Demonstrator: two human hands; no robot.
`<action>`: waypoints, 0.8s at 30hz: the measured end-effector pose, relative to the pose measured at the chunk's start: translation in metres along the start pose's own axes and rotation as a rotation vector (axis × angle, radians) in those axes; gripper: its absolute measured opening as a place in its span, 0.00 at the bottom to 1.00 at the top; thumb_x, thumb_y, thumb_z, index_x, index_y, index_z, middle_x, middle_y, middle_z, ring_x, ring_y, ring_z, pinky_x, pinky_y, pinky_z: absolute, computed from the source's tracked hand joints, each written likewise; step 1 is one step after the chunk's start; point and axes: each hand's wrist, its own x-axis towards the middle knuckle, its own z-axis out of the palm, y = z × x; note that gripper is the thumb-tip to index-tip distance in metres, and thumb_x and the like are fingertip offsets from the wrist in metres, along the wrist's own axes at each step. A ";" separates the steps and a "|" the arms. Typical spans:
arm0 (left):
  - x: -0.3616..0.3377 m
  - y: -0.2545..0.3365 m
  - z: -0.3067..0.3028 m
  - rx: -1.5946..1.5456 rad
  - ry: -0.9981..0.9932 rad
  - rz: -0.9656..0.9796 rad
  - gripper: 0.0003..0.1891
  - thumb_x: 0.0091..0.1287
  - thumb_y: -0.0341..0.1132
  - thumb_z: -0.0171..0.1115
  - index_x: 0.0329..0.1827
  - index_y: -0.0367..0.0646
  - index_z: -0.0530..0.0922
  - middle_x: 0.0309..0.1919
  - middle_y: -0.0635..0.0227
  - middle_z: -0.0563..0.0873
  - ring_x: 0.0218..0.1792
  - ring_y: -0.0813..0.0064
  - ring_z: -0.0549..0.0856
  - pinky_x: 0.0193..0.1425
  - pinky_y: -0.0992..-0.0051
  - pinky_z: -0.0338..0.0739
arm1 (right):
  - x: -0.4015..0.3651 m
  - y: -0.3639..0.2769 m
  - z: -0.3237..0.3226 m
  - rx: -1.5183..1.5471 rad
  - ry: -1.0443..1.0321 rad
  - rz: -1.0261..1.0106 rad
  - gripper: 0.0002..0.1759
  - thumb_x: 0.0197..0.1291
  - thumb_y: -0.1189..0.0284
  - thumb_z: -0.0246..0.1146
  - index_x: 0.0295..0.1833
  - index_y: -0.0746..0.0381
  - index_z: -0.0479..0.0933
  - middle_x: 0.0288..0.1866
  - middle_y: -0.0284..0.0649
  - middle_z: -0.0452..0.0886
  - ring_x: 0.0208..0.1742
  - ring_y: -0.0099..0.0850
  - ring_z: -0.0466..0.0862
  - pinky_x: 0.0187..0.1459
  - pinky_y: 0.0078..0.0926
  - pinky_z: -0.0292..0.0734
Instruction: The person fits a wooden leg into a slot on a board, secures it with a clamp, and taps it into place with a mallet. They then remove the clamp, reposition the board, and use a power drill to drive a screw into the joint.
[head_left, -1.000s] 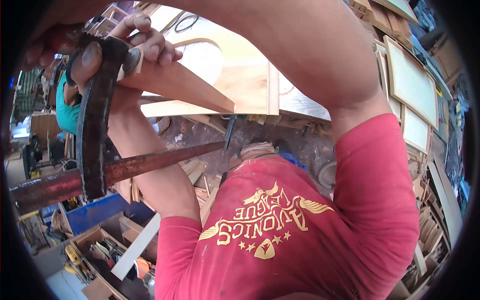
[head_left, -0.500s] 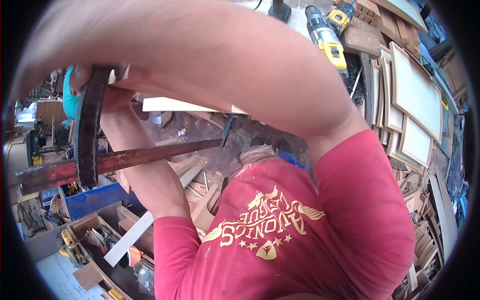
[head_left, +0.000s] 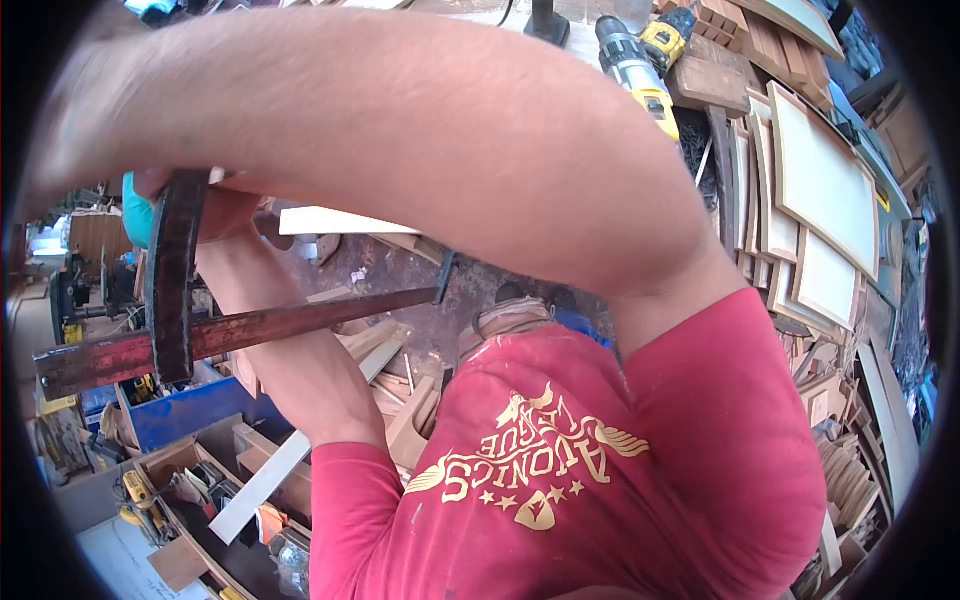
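Observation:
A long bar clamp (head_left: 260, 325) with a worn, reddish-dark bar slants across the left half of the view. Its dark metal jaw (head_left: 175, 280) stands upright near the bar's left end, and a smaller jaw (head_left: 446, 276) sits at the far end. My left hand (head_left: 230, 212) is behind the top of the near jaw, its fingers mostly covered by my right forearm. That forearm crosses the upper view, and my right hand (head_left: 62, 170) is smeared at the dark left rim, above the clamp. Behind the forearm shows a pale board (head_left: 340, 221).
Two yellow-and-black drills (head_left: 640, 75) lie at the top right beside wood blocks. Framed panels (head_left: 825, 190) lean in a stack on the right. At the lower left are a blue box (head_left: 205, 405), an open tool drawer and wood offcuts. Something teal (head_left: 136, 212) shows at left.
The view has shifted slightly, and my right forearm sits a little lower. The clamp stays in nearly the same place.

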 end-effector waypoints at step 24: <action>0.011 -0.023 0.034 0.042 -0.001 0.299 0.30 0.73 0.50 0.59 0.69 0.35 0.74 0.40 0.48 0.87 0.43 0.51 0.87 0.53 0.54 0.81 | -0.003 0.003 0.011 0.737 0.196 0.032 0.09 0.57 0.73 0.71 0.38 0.69 0.86 0.26 0.44 0.86 0.23 0.32 0.86 0.30 0.30 0.83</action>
